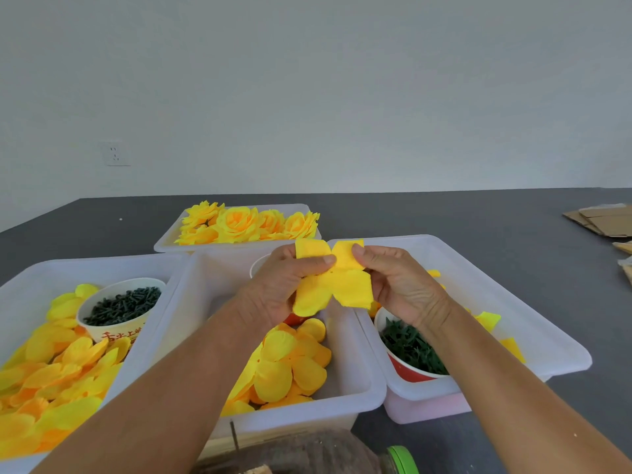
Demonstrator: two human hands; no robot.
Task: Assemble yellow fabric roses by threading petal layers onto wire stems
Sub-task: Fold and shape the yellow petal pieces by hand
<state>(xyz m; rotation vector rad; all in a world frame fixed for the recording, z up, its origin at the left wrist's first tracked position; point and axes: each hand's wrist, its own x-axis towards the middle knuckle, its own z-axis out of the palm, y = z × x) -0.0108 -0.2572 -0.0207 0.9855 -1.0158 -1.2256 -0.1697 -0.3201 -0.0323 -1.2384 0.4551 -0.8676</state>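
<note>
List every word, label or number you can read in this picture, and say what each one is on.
White paper cup of dark pieces, in the left bin: red printed characters, partly hidden by petals, too blurred to read.
Red cup in the right bin: no print visible.
Nothing else carries text.

Matt cloth petal layer (333, 285), translucent plastic bins (352, 388)

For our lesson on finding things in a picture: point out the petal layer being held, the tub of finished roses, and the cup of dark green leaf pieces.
petal layer (342, 285): head view, its lower right lobe.
tub of finished roses (164, 246): head view, its near left rim.
cup of dark green leaf pieces (407, 372): head view, its red side wall.
</note>
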